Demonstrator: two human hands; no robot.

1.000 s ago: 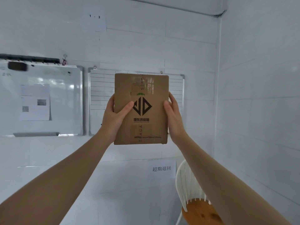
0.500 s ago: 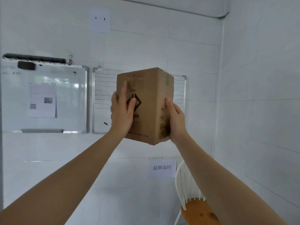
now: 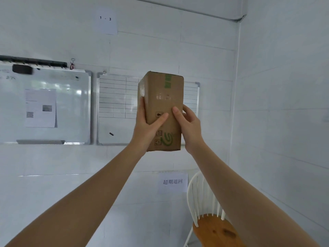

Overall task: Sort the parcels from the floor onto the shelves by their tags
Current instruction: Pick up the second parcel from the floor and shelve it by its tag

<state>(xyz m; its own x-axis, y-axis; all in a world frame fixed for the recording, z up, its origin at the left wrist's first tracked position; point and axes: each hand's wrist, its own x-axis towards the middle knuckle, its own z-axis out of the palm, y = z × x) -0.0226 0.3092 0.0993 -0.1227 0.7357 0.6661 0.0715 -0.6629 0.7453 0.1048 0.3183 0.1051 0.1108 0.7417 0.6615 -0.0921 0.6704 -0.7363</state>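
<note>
I hold a brown cardboard parcel (image 3: 163, 97) upright at arm's length in front of the white wall. Its narrow side faces me, with green print and small handling symbols. My left hand (image 3: 147, 125) grips its left edge, thumb across the facing side. My right hand (image 3: 188, 125) grips the right edge, thumb also on the facing side. No tag shows on the sides turned to me. No shelves or floor parcels are in view.
A whiteboard (image 3: 71, 107) with a pinned sheet and a ruled board (image 3: 115, 107) hang on the wall behind. A paper marked "1 - 3" (image 3: 106, 19) is high up; a paper sign with Chinese characters (image 3: 172, 181) is lower. A white chair with a wooden seat (image 3: 210, 227) stands bottom right.
I have turned the parcel in my hands: the broad face with the black logo has swung away to the left, and the narrow side now faces me.
</note>
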